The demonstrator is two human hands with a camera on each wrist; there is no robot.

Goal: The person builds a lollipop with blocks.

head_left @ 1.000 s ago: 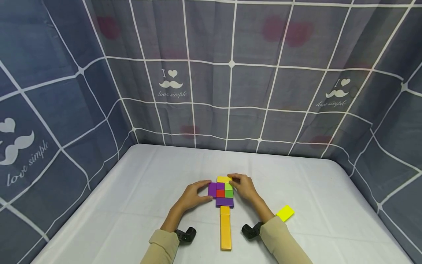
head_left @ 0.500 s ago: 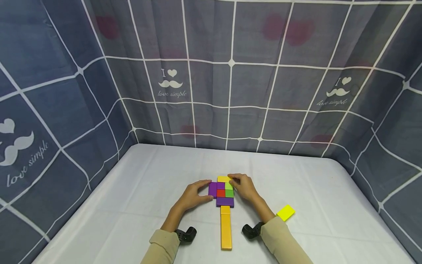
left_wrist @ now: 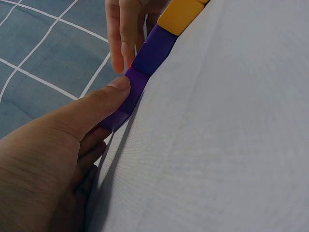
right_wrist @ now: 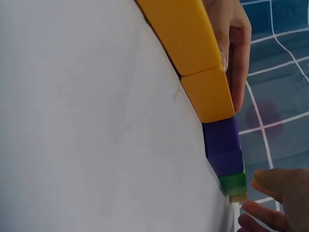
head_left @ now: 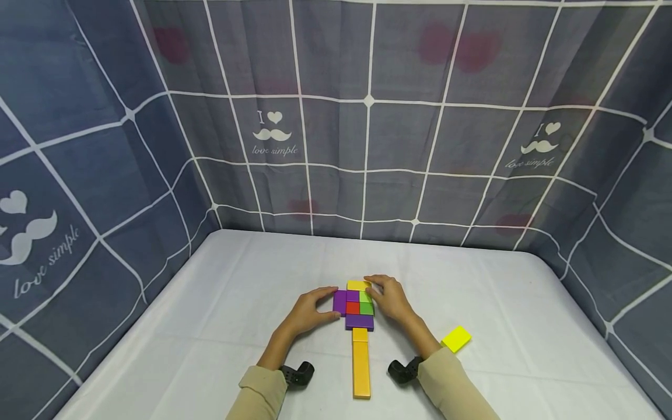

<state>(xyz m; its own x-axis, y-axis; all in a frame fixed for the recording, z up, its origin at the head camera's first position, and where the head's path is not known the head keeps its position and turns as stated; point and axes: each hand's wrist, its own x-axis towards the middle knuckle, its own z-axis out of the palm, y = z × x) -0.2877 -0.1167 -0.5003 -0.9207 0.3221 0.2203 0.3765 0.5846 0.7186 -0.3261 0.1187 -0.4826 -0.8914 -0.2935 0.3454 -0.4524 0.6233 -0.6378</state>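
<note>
Coloured blocks lie flat, set edge to edge. My left hand (head_left: 307, 310) pinches a purple block (head_left: 340, 303) at the left side, thumb on its near end and fingers at the far end. My right hand (head_left: 389, 296) holds a yellow block (head_left: 357, 285) by its right end at the far edge. Its thumb overlaps the lime block (head_left: 366, 297). Between the hands sit a small purple block (head_left: 353, 296), a red block (head_left: 353, 308) and a green block (head_left: 366, 308). A wide purple block (head_left: 359, 322) borders them on the near side.
A short orange block (head_left: 360, 335) and a long orange block (head_left: 361, 370) run from the wide purple block toward the person. One loose yellow block (head_left: 457, 339) lies by the right sleeve. Patterned curtains (head_left: 336, 134) surround the white-covered table (head_left: 252, 268).
Hands and blocks keep their places against each other. Everything shifts very slightly right in the head view.
</note>
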